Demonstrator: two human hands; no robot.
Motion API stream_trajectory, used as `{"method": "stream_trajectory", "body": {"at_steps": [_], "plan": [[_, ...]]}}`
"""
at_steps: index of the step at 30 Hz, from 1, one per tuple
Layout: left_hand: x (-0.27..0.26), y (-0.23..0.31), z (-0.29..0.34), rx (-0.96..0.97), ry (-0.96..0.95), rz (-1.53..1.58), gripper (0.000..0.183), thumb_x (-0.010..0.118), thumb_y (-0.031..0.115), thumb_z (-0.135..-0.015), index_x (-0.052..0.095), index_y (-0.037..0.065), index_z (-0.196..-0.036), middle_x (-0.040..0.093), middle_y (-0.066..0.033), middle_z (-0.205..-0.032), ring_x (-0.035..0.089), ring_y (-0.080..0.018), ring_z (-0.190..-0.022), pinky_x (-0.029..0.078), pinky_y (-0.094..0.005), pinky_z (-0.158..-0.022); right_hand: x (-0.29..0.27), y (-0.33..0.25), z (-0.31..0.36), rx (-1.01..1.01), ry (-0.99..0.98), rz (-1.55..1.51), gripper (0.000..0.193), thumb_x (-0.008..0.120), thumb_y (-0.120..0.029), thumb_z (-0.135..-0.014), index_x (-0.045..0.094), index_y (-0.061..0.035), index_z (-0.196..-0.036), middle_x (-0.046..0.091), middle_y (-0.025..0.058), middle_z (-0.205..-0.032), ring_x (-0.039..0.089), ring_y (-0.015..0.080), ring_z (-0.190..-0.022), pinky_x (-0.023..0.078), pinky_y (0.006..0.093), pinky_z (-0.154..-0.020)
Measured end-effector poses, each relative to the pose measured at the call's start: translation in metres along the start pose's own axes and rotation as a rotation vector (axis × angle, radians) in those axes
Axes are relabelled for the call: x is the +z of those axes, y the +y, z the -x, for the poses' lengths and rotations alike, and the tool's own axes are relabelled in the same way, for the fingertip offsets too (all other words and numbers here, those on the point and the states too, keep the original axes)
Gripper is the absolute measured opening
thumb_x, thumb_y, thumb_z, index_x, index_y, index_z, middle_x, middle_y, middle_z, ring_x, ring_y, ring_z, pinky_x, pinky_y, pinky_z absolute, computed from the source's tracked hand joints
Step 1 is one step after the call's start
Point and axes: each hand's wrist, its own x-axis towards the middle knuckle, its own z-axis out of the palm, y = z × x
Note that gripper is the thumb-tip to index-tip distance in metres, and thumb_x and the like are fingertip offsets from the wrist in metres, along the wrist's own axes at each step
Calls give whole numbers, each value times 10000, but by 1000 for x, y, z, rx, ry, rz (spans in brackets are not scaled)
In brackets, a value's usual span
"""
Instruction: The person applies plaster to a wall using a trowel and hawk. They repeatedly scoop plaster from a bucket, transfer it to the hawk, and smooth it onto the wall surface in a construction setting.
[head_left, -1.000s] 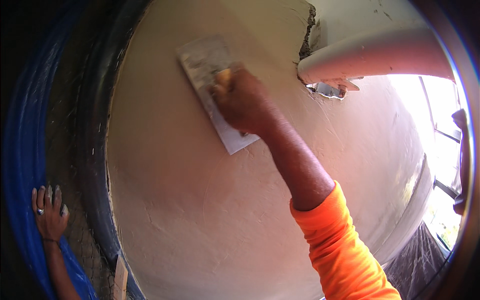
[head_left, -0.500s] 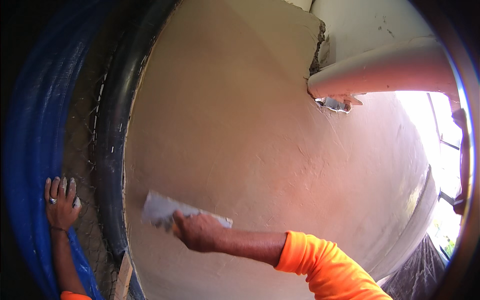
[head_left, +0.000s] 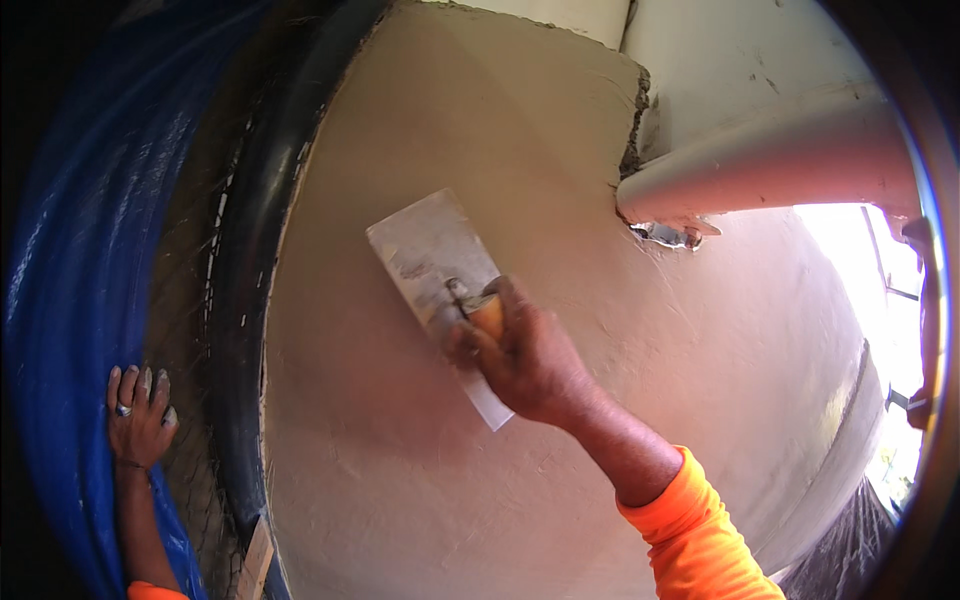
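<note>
My right hand (head_left: 525, 355) is wrapped round the yellowish handle of a plastering trowel (head_left: 430, 237). Its flat, smeared metal blade lies slantwise against, or very close to, the wet plaster wall (head_left: 600, 400); the exact contact cannot be told. The plaster is grey-brown and mostly smooth, with fine ridges and scratches toward the right. At the lower left my left hand (head_left: 140, 418) rests against the blue tarp (head_left: 75, 330), its fingers stretched upward and marked with plaster. A ring and a thin wristband show on it.
A black curved pipe-like edge (head_left: 240, 300) borders the plaster on the left, beside wire mesh (head_left: 185, 340). Below it stands a wooden strip (head_left: 256, 560). At the upper right a thick pipe (head_left: 770, 150) meets the wall over a ragged hole (head_left: 665, 235). Dark sheeting (head_left: 850, 550) hangs lower right.
My right hand has carried the trowel up and to the right, and the blade has turned from nearly level to steep. My left hand stays on the tarp; the view has shifted slightly.
</note>
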Motion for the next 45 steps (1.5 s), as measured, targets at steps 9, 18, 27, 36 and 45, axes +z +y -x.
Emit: {"method": "stream_trajectory", "body": {"at_steps": [9,18,27,36,45], "plan": [[5,-4,2,26,78,-6,564,755,255,-723,649,98,-1254,587,-170,-1288,468,-343,-1317,280,-556,-1221,35,34,93,17,-243,-369,421,680,-404,-971,547,-18,-1072,657,192,-839,686,311,-757,539,404,-709],[-34,27,-17,-204,-351,-48,706,805,258,-746,573,140,-1402,519,-132,-1430,383,-308,-1422,188,-497,-1267,63,91,237,245,-393,-485,350,792,-263,-904,631,-26,-1107,684,110,-981,667,186,-916,535,322,-785],[-147,149,41,-127,-417,67,690,732,95,-795,538,163,-1454,394,-197,-1544,339,-414,-1435,283,-501,-1216,106,137,330,547,-524,-1231,356,685,-181,-955,597,13,-1240,667,74,-1005,650,167,-806,542,325,-688],[-351,453,234,-1647,-890,1868,341,632,117,-998,603,49,-1331,668,-4,-1003,633,-88,-951,513,-242,-874,231,149,423,1584,-928,-2396,513,575,-388,-1010,600,14,-1327,714,189,-1182,731,296,-990,624,435,-829],[-415,508,206,-2252,-773,1978,409,495,277,-1061,557,32,-1383,693,-55,-1086,657,-153,-895,519,-273,-776,228,155,463,400,-963,-2006,478,554,-269,-1034,511,9,-1421,643,216,-1311,651,341,-1166,559,446,-971]]}}
